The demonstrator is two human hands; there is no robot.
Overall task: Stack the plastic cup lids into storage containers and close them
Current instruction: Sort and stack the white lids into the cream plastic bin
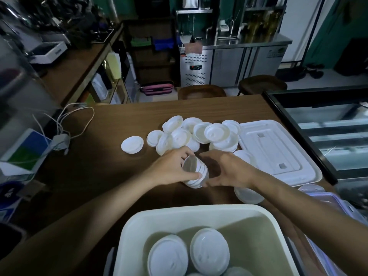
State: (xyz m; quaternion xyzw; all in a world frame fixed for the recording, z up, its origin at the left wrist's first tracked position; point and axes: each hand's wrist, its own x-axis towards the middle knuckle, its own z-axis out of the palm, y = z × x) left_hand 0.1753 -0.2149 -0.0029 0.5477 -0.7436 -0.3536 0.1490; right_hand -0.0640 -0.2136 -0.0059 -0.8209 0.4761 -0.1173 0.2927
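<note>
**A:** Gripping a stack of lids, the left hand has its fingers curled over the top and its thumb underneath. The stack lies tilted on its side, low over the wooden table, with its hollow end toward the camera.

**B:** And the right hand?

**A:** Arched just beside that stack, thumb tip at its lower edge, fingers stretched out over a dark gap. Whether it actually clamps anything, I cannot tell.

**B:** Where's the rest of the supply?

**A:** Beyond both hands, a loose pile of lids sprawls mid-table, many overlapping. A single lid lies flat on the pile's left, a little apart. One more, the wrist lid, sits partly under the right wrist.

**B:** Containers?

**A:** A white container stands open at the near edge, closest to the camera, with stored lids leaning inside it. A flat white cover lies on the table right of the pile. Nearer, at far right, a clear box with purple edging is partly hidden by the right forearm.

**B:** Anything on the left?

**A:** A white cable loops across the table's left corner.
</note>
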